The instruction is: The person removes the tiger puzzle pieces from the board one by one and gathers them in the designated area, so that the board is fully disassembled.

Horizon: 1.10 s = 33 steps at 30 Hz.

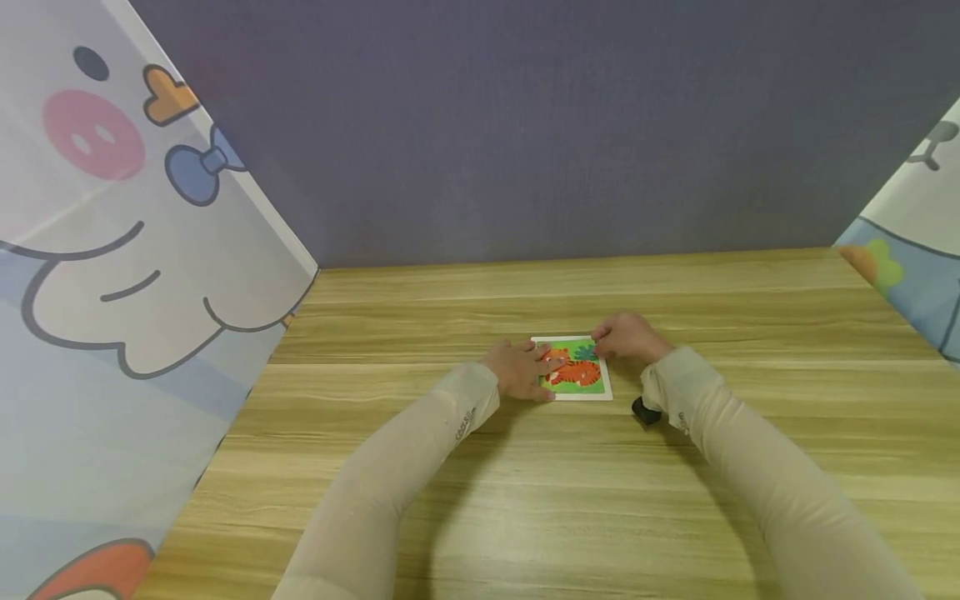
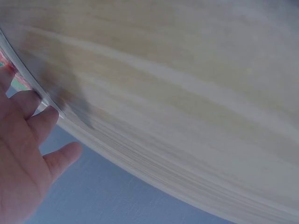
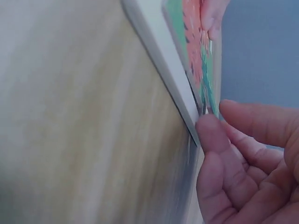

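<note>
A flat square picture puzzle (image 1: 577,375) lies on the table, showing an orange tiger on green inside a white border. My left hand (image 1: 517,371) rests spread over its left side, with fingertips on the tiger. In the left wrist view, the fingers (image 2: 42,123) lie extended along the puzzle's edge. At the upper right corner, beside the teal leaves, is my right hand (image 1: 630,337). The right wrist view has its thumb and forefinger (image 3: 212,133) pinching at the corner of the picture, which stands slightly proud of the white border (image 3: 161,60). Exactly what lies between the fingertips is partly hidden.
The wooden table (image 1: 360,333) runs back to a grey upright panel (image 1: 570,133). Cartoon-printed panels stand along the left (image 1: 150,275) and the right (image 1: 922,242). A small black object (image 1: 646,412) sits at the right wrist.
</note>
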Available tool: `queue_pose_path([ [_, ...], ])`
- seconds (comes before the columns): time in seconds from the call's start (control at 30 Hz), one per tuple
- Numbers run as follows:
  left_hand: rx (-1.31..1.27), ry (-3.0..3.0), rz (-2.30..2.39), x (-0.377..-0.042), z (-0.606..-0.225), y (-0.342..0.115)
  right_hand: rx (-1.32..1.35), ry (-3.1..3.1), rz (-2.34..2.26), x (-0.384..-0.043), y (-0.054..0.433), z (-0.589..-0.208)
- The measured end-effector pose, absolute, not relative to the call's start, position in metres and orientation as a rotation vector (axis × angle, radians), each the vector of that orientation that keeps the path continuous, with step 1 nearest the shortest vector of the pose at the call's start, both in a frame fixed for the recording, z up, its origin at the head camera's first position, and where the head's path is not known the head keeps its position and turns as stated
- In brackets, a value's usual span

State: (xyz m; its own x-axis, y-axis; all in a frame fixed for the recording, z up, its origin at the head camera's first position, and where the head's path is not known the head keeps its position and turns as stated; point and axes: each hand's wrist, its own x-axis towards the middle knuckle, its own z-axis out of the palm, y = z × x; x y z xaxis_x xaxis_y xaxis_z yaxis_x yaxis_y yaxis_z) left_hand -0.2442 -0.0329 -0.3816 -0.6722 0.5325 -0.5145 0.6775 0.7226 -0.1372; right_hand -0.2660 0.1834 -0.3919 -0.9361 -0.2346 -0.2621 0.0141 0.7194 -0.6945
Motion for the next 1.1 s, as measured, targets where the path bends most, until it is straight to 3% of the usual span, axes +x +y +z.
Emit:
queue_pose_path([
  [1.1,0.980,2.499,-0.467,-0.2450,-0.3839,-0.0349,-0.250,2.492,-1.233,-0.2628,0.1860,-0.3944],
])
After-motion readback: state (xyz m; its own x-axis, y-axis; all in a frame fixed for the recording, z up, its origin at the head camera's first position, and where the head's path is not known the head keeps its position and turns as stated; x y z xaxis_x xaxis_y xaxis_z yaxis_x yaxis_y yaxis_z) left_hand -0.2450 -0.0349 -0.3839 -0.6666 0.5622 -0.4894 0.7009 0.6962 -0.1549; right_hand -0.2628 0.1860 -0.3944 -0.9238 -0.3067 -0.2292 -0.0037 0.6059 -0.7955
